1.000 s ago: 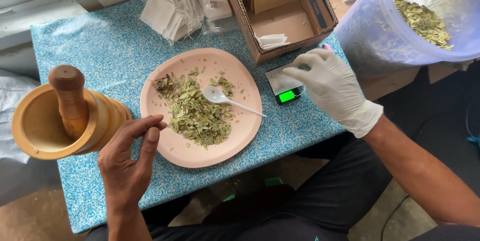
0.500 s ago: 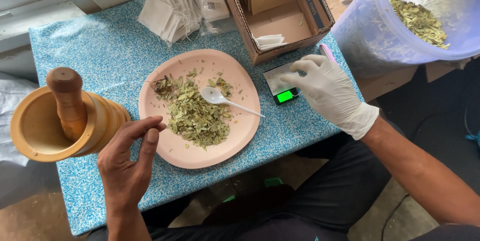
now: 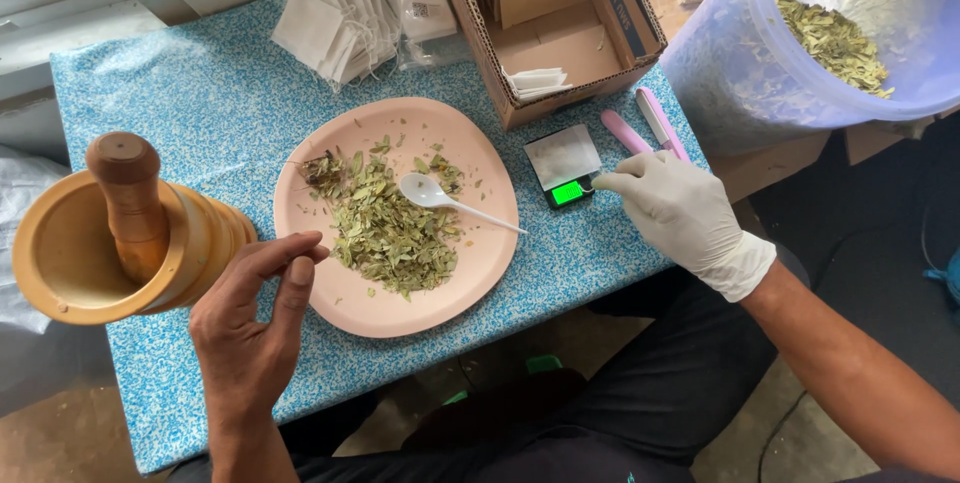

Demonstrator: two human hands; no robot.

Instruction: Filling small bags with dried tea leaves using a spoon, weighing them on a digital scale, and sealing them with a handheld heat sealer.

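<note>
The surface (image 3: 180, 113) lies bare between the wooden mortar (image 3: 95, 243) and the stack of white sachets (image 3: 335, 23), so a hand could pass there. The pink plate (image 3: 400, 283) fills the middle. The cardboard box (image 3: 550, 18), small scale (image 3: 565, 163) and plastic tub (image 3: 760, 63) crowd the right side.

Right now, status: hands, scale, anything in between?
Left hand bare, fingers pinched at pink plate rim. Right hand gloved, fingertips at small scale. White spoon lies on dried leaves; nothing between.
</note>
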